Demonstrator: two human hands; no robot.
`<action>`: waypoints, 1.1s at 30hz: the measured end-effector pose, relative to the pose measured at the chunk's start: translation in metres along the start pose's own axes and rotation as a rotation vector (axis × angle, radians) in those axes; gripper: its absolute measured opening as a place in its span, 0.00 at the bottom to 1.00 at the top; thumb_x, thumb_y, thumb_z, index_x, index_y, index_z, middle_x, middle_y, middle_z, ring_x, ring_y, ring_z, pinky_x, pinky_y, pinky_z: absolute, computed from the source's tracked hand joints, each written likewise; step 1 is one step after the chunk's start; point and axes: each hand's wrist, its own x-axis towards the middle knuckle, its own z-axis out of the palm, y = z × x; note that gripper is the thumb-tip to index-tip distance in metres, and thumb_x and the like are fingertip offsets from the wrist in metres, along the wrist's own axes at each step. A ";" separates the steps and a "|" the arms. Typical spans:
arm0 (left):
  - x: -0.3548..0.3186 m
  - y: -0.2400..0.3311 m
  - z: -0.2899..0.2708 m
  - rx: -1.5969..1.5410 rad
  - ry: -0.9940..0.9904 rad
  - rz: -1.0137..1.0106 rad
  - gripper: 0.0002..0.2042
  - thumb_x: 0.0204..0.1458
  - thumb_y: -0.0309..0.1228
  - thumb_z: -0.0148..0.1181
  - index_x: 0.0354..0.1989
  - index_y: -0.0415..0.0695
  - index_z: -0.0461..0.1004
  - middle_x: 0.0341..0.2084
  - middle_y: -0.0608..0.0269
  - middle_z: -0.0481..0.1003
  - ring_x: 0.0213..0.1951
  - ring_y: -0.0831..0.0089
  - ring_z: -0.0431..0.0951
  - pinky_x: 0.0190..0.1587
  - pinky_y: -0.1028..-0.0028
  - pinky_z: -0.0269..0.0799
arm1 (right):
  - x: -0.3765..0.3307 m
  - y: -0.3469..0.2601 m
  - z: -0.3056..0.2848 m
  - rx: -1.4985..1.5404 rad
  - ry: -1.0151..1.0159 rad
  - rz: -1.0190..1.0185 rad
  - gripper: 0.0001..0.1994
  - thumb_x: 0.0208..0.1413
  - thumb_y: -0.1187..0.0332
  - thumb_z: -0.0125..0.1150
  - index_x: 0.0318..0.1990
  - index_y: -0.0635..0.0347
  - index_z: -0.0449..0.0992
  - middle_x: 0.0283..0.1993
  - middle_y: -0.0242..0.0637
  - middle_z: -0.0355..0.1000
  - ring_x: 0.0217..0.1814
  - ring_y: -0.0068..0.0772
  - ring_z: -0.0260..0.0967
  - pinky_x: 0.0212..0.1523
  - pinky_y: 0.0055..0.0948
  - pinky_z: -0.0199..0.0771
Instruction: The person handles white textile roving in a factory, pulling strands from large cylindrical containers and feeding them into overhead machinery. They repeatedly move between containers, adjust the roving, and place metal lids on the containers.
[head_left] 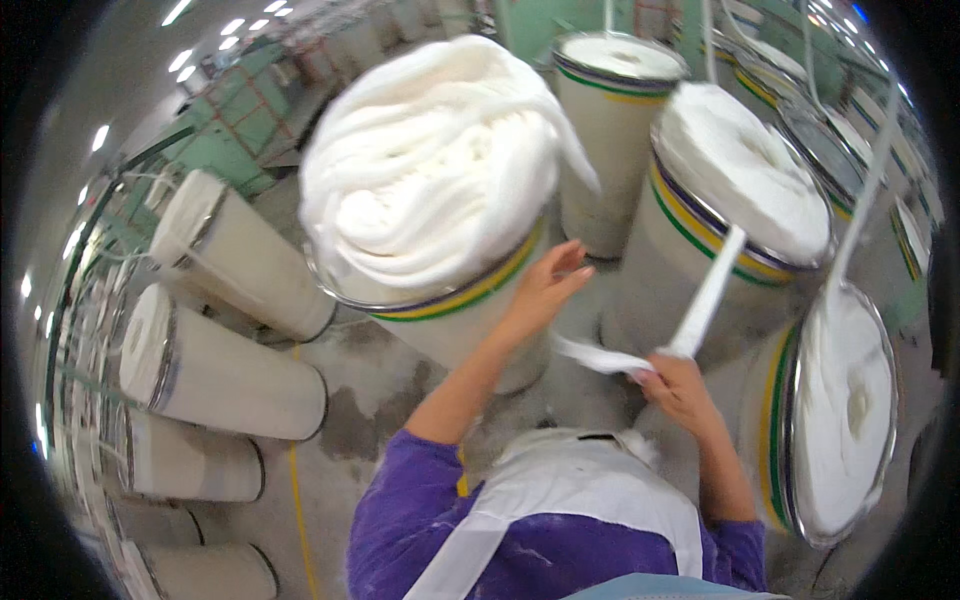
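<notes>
My right hand (682,392) is closed around a white fibre sliver (706,297). The strand runs up from my fist to the rim of a tall can (668,235) piled with white fibre, and its loose end trails off to the left of my fist. My left hand (548,285) is raised with its fingers apart and nothing in them. Just beyond it stands a large can (450,345) with coloured bands, heaped over its rim with thick coils of white sliver (430,160). One coil hangs down over that can's right side.
Another full can (820,420) stands close by my right arm. A further can (610,130) is behind, with more along the right. Several pale cans (245,370) line the left, past a yellow floor line (300,510). Slivers (868,190) rise overhead at right; green machines (220,130) stand farther back.
</notes>
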 end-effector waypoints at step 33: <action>-0.029 0.007 0.062 -0.934 -0.171 -0.361 0.20 0.65 0.40 0.43 0.54 0.35 0.67 0.52 0.51 0.71 0.52 0.62 0.73 0.57 0.65 0.67 | 0.041 0.014 -0.002 1.015 0.515 0.243 0.21 0.64 0.51 0.49 0.39 0.64 0.74 0.23 0.32 0.69 0.30 0.26 0.68 0.41 0.25 0.68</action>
